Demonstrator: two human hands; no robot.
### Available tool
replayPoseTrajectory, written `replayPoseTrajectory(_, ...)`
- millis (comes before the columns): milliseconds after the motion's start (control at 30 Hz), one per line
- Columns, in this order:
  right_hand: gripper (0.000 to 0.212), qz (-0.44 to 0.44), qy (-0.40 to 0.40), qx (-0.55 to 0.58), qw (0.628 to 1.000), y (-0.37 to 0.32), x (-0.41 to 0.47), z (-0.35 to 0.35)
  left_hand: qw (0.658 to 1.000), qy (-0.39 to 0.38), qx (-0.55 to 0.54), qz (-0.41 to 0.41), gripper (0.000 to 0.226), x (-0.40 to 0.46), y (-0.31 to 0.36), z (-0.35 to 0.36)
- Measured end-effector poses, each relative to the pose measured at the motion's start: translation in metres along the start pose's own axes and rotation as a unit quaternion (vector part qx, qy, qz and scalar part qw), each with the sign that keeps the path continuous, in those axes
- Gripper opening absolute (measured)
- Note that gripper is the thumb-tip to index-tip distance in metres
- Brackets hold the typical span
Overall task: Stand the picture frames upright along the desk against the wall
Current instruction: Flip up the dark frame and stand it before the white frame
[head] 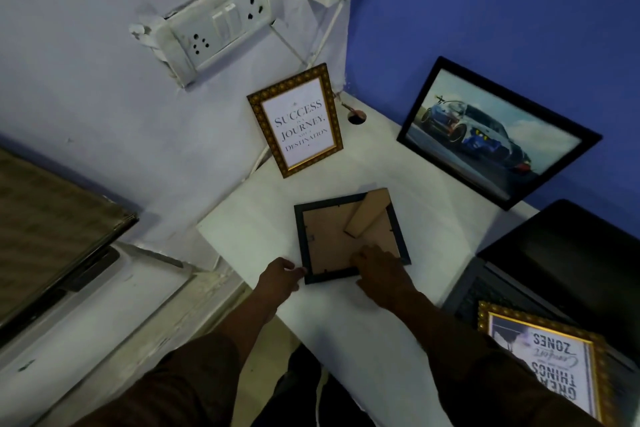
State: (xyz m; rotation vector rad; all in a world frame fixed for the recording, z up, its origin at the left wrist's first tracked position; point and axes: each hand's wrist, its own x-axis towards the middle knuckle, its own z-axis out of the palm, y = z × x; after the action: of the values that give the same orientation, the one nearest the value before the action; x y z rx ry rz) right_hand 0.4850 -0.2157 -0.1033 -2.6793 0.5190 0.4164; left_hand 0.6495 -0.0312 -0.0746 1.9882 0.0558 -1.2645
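STEP: third frame in hand | OBJECT: black frame (346,236) lay face-down on desk (249,218), easel flap raised | GRIP: left hand (280,276) pinched near corner; right hand (379,270) rested flat on backing | NEXT: likely tip upright, beyond grip toward wall (104,97).

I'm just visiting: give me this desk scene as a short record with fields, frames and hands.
standing frames: gold quote frame and car picture frame, both leaning on walls
face-down frame: black frame, back stand showing, flat on desk
lying frame: second gold frame, on laptop
left hand: at the black frame's corner
right hand: on its lower edge
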Motion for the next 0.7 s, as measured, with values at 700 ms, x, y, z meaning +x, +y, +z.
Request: replayPoseTrajectory(700,0.034,0.091,0.113,-0.009,0.989,0.016,0.001,-0.005,0.988,0.045,0.149,-0.006,0.045,0.043,0.046,0.018)
